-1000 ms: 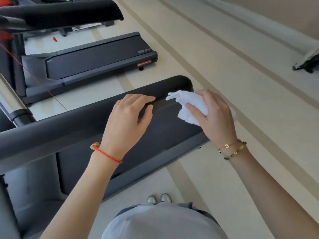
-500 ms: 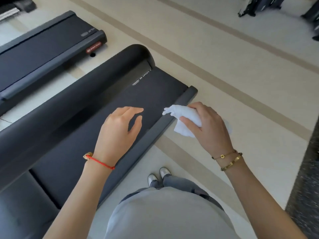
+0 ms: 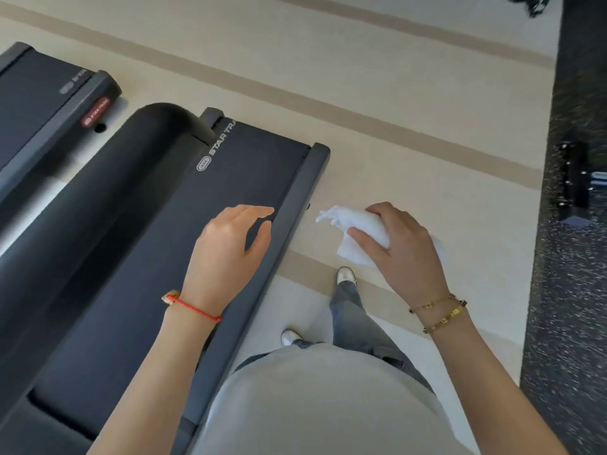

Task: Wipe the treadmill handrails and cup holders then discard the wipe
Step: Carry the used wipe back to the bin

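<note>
Pale cream floor [image 3: 377, 93] with two tan stripes running diagonally, upper left to right. Along the right edge, a dark speckled rubber mat [image 3: 571, 290] carrying a black piece of gear, too blurred to identify. More dark equipment at the top right corner, cut off by the frame.

Left half filled by a treadmill: black running belt [image 3: 230, 178] printed "STAR TRA…", the rest of the lettering lost under the thick black handrail [image 3: 108, 198] that crosses above it. Grey side rail [image 3: 295, 205] bordering the belt on its right. Second treadmill [image 3: 39, 103] beyond, upper left, mostly out of frame, red label at its end. Console and cup holders nowhere in view from this angle.

Left hand [image 3: 230, 244] hovering over the belt and side rail, fingers relaxed and slightly spread, holding nothing, touching nothing visible; red cord bracelet [image 3: 197, 310] at the wrist. Right hand [image 3: 397, 247] out over the bare floor, just right of the side rail, fingers curled round a crumpled white wipe [image 3: 354, 231]; part of the wipe hidden under the palm, loose ends sticking out toward the left and lower right. Two gold bracelets [image 3: 440, 311] on that wrist.

Below, grey shirt [image 3: 312, 405], grey jeans, white shoe [image 3: 345, 274] stepping forward onto a tan stripe, other shoe partly hidden by the shirt.
</note>
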Action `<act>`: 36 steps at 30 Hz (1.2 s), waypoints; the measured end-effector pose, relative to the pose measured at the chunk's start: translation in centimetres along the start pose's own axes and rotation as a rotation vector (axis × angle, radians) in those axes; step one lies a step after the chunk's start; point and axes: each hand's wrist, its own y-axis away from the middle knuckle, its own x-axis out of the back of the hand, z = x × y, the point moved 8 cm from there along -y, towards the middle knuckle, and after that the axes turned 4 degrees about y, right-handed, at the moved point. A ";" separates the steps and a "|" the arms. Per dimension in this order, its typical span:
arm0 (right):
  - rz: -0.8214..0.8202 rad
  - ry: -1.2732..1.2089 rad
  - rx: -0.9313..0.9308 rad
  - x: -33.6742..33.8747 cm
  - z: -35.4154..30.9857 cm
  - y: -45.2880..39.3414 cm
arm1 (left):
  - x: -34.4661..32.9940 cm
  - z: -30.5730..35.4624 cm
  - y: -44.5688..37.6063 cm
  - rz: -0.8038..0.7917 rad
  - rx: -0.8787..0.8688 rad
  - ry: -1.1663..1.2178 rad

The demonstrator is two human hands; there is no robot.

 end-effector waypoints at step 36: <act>0.120 -0.034 -0.133 11.1 27.2 -40.0 | -19.0 10.8 -47.9 -0.081 -0.124 0.092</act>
